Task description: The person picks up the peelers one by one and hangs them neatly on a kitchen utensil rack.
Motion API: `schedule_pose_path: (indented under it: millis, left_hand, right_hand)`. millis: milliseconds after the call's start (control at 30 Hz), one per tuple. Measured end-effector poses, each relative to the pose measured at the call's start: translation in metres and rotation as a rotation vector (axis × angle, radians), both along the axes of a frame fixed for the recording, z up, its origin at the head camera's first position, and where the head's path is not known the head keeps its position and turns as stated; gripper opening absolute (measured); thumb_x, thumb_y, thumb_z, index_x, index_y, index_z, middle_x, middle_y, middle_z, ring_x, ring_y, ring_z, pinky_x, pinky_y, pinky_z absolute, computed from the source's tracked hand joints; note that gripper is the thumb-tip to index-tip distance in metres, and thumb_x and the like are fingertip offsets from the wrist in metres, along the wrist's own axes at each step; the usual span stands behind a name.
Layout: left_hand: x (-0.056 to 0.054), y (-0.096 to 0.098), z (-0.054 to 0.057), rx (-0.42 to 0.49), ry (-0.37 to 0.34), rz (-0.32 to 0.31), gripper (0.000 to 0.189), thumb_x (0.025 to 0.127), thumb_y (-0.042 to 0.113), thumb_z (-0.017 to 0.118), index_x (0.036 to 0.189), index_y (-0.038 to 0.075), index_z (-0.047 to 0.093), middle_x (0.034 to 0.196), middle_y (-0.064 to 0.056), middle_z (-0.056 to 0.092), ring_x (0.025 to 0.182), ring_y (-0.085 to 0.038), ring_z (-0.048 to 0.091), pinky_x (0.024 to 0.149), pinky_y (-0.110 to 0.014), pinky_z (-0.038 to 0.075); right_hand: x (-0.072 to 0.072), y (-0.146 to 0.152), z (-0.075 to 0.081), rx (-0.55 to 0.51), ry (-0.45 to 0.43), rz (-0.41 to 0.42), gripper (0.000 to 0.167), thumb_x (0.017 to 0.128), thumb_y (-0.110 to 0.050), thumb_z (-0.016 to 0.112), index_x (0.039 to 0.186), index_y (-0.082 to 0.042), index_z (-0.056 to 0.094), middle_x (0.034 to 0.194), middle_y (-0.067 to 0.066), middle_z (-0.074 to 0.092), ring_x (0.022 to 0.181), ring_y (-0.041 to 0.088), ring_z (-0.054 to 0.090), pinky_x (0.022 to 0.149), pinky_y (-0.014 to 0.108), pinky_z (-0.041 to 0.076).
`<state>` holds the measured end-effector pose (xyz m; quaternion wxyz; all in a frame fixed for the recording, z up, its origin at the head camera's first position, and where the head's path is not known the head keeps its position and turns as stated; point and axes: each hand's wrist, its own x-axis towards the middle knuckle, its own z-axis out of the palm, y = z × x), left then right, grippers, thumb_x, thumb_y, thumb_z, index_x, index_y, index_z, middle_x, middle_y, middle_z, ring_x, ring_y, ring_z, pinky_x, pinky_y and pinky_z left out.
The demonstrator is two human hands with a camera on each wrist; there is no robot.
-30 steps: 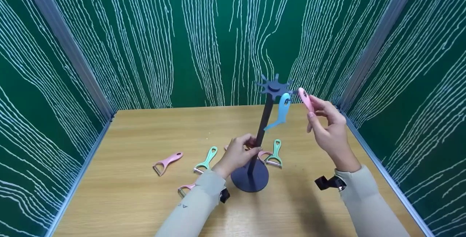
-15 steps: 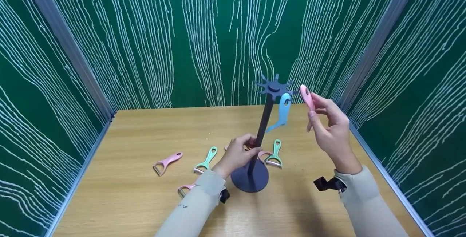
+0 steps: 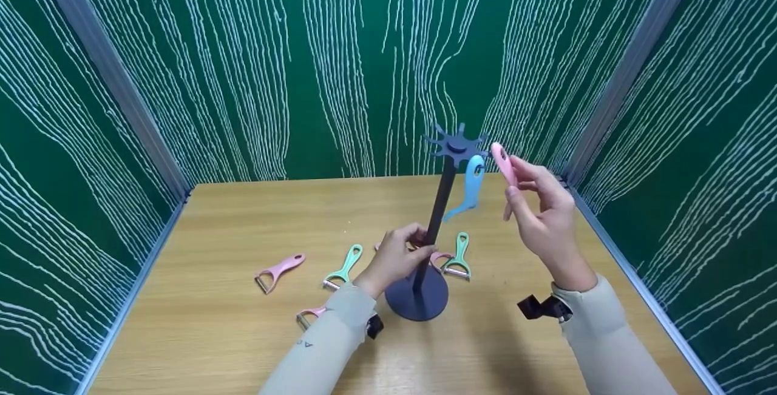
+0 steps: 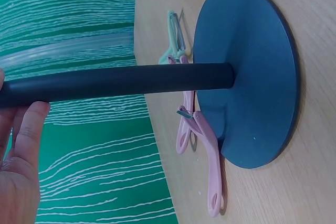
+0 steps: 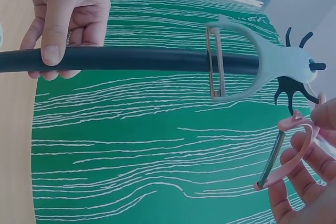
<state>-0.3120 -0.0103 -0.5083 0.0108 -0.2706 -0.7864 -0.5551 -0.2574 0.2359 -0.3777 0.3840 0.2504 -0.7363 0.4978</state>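
My left hand [image 3: 397, 255] grips the dark pole [image 3: 442, 198] of an upright hanging stand, low on its shaft. Several hooks fan out from the stand's top [image 3: 456, 145]. A light blue Y-shaped peeler [image 3: 473, 185] hangs by its handle hole from one hook. Beside it, my right hand [image 3: 549, 216] pinches a pink peeler [image 3: 504, 164], handle end up and right at a hook tip. In the right wrist view the pink peeler's blade [image 5: 271, 159] points away from the fingers, below the blue peeler [image 5: 283, 66].
Pink [image 3: 282, 270] and green peelers [image 3: 350, 261] lie on the wooden table left of the stand's round base [image 3: 419, 298]. Another green peeler [image 3: 462, 252] lies behind it; pink peelers [image 4: 212, 169] lie near the base. Green walls with white lines enclose the table.
My right hand shifts slightly right, then back left with the pink peeler toward the hooks. The hanging blue peeler swings a little. My left hand stays put on the pole.
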Motion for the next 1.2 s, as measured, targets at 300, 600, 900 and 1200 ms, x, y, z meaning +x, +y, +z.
schedule_pose_path:
  millis: [300,600,900,1200]
  left_hand:
    - [0.001,-0.001,0.002,-0.013,0.011,-0.003,0.012,0.103,0.011,0.075,0.115,0.008,0.075,0.109,-0.004,0.079,0.1,-0.01,0.072,0.093,-0.032,0.06]
    - [0.0,0.0,0.002,0.0,0.006,-0.005,0.01,0.103,0.012,0.075,0.114,0.009,0.075,0.108,-0.005,0.079,0.1,-0.012,0.073,0.095,-0.038,0.06]
    - [-0.001,0.0,0.002,-0.004,0.012,-0.008,0.012,0.103,0.011,0.075,0.114,0.007,0.074,0.109,-0.007,0.079,0.097,-0.01,0.072,0.089,-0.029,0.062]
    - [0.0,0.0,0.002,-0.007,-0.02,-0.009,0.015,0.105,0.012,0.074,0.119,0.006,0.074,0.111,-0.005,0.079,0.099,-0.012,0.071,0.09,-0.03,0.062]
  right_hand:
    - [-0.006,-0.003,-0.007,0.014,-0.012,0.046,0.047,0.097,0.02,0.063,0.142,0.007,0.065,0.123,-0.015,0.07,0.065,0.01,0.063,0.097,0.02,0.055]
    - [-0.003,-0.009,-0.009,0.046,-0.047,0.018,0.051,0.094,0.018,0.069,0.144,0.007,0.063,0.119,0.01,0.076,0.107,0.001,0.066,0.097,0.017,0.054]
    - [0.001,-0.023,-0.01,0.051,0.023,0.039,0.053,0.087,0.022,0.074,0.138,0.009,0.066,0.116,0.006,0.078,0.105,0.001,0.066,0.093,0.018,0.054]
    - [0.005,-0.041,-0.013,0.091,0.088,-0.012,0.054,0.084,0.02,0.079,0.135,0.009,0.066,0.105,0.021,0.076,0.099,0.006,0.068,0.089,0.017,0.054]
